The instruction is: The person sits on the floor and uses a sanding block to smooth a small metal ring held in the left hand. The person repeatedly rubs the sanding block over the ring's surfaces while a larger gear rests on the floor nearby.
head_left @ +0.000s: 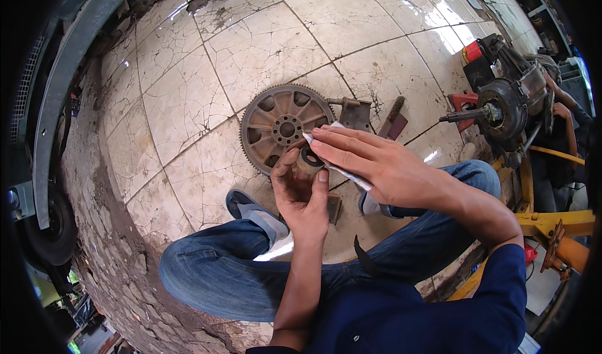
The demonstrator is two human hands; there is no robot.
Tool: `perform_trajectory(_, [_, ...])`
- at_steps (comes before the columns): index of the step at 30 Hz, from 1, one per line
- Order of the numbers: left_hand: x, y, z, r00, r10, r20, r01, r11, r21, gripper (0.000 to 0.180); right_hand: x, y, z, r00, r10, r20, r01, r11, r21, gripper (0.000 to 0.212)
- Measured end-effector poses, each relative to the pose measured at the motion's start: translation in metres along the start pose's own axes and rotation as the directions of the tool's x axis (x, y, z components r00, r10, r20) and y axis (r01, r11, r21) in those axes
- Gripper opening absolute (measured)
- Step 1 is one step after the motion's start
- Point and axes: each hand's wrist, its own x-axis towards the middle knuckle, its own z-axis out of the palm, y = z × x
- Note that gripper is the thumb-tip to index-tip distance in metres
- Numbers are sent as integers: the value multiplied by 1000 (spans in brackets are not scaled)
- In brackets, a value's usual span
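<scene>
Tyre [61, 232] is standing at the far left, beside the lower end of a curved grey beam [44, 144]. Rough, broken ground [128, 253] is bordering the tiled floor [182, 97], whose pale tiles are showing fine cracks. To the right of this border, the wearer's denim-clad legs [219, 269] are bending outward on either side of the work zone, and a dark shoe [240, 202] is resting on the tiles.

Toothed wheel [300, 114] is lying flat on the floor, just beyond the hands; a ring of small holes is surrounding its central bore. Left hand [300, 197] is clasping a short cylindrical part [304, 164] between thumb and fingers, holding it raised above the floor near the wheel's lower right edge. The dark-rimmed end of the part is facing upward.

Right hand [382, 166] is lying over a white sheet [352, 177] with its fingers straight and close together, pressing the sheet alongside the part; its thumb is not showing, so its grip cannot be determined.

Beyond the right hand, a metal bracket [356, 114], a brush-like tool [395, 108] and a reddish block [397, 127] are lying on the floor. Farther right, a hub assembly [501, 106] is pointing its shaft leftward, and a yellow frame [547, 222] is standing nearer the wearer.
</scene>
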Motion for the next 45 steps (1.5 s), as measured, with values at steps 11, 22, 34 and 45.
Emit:
perform_trajectory(11, [-6, 9, 10, 975, -186, -123, 203, 969, 143, 44, 0, 1, -6, 994, 7, 107, 1, 998, -70, 62])
perform_trajectory(22, [-10, 5, 10, 974, -196, -115, 213, 962, 168, 38, -4, 3, 0, 998, 41, 54, -32, 986, -164, 54])
perform_trajectory(34, [2, 13, 7, 984, -128, -125, 158, 949, 273, 42, -6, 5, 4, 997, 69, 39, -63, 989, -132, 57])
perform_trajectory(45, [-2, 5, -1, 984, -179, 7, 179, 983, 50, 46, -3, 7, 12, 998, 45, -41, -48, 995, -84, 63])
